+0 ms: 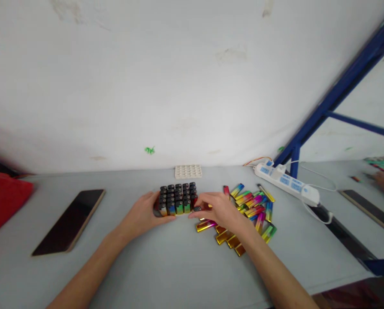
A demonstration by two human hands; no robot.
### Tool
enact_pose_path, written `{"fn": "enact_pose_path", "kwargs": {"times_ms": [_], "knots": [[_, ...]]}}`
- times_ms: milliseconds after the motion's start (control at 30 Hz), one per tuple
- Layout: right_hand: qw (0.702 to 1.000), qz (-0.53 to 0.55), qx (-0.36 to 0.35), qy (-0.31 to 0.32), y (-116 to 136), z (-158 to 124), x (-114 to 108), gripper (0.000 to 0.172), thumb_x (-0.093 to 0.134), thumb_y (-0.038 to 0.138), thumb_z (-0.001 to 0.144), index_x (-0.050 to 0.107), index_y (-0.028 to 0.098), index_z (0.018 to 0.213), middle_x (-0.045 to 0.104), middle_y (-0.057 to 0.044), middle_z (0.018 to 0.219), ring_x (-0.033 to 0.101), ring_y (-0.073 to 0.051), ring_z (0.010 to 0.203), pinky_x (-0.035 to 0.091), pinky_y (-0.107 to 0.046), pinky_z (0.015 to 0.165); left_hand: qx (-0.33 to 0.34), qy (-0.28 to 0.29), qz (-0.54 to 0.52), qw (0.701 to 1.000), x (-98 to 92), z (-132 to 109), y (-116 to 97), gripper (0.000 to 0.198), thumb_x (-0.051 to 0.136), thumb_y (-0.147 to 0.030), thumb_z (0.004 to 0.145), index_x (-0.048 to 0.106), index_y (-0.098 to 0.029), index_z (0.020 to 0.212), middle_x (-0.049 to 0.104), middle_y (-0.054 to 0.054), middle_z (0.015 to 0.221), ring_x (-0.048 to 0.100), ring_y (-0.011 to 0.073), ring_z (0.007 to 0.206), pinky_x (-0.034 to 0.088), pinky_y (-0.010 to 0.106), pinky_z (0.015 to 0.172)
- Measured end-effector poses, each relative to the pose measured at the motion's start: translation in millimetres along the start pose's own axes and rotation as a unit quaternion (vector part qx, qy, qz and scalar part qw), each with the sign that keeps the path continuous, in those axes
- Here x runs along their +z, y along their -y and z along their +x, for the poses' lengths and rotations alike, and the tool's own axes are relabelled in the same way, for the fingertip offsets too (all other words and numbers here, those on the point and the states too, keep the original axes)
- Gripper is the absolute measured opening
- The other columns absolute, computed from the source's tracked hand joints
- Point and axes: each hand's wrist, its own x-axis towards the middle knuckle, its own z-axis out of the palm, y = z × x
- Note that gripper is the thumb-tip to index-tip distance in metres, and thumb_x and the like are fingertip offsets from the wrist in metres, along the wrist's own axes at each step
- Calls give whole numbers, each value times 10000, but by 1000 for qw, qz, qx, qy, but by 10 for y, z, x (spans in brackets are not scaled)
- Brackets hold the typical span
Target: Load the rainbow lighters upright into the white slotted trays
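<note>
Head view: upright black-topped lighters [179, 198] stand in a close block at the centre of the frame, lying between the two hands. Left grip [145, 211] is curved part-open about the block's left side, thumb along the front lower edge, fingers behind, apparently in contact. Right grip [220, 209] is at the block's right front corner, thumb and forefinger nearly closed on a single lighter [197, 209]; its black top shows between the fingertips, its body mostly hidden. Whether it touches the adjacent row: cannot tell. Containers: a white tray [188, 171] with rows of openings lies on the surface [140, 266] just above the block in the frame; what seats the upright lighters is largely hidden. Loose metallic multicoloured lighters [255, 211] lie heaped right of centre, partly behind the right hand and forearm. Power strip [285, 182] farther right.
</note>
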Motion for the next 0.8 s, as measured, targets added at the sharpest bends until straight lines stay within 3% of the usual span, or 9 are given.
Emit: {"fn": "enact_pose_path", "kwargs": {"times_ms": [267,433,533,700,800], "knots": [[998,-57,0,-2,-33,-40,-50,425,728,649,999,790,241,898,764,-42,802,640,-191,689,380,-280,666,5,-8,17,1000,30,0,49,674,882,-665,689,738,-237,1188,824,125,1168,761,409,1111,614,495,1000],[980,-170,97,-41,19,71,76,462,798,664,940,729,244,762,728,-40,685,597,-189,609,253,-294,598,8,-3,13,1000,28,5,59,686,863,-688,690,737,-224,1180,826,124,1158,769,404,1085,626,508,957],[971,-203,123,-39,47,117,141,513,795,703,922,696,244,717,735,-59,684,615,-200,621,257,-300,601,6,-6,9,1000,30,10,63,693,868,-681,680,740,-231,1192,829,121,1157,771,395,1087,624,509,961],[972,-188,135,-33,15,2,96,560,798,732,903,671,235,677,725,-52,674,608,-194,620,312,-291,616,19,-8,3,1000,17,8,28,643,861,-668,709,758,-238,1176,831,119,1120,766,386,1055,622,489,950],[983,-122,104,-84,-55,0,-24,513,666,665,1038,725,229,774,737,-27,716,621,-179,639,395,-293,647,24,5,2,1000,7,6,13,654,849,-672,725,746,-218,1185,824,134,1111,764,390,1044,622,494,927]]}}
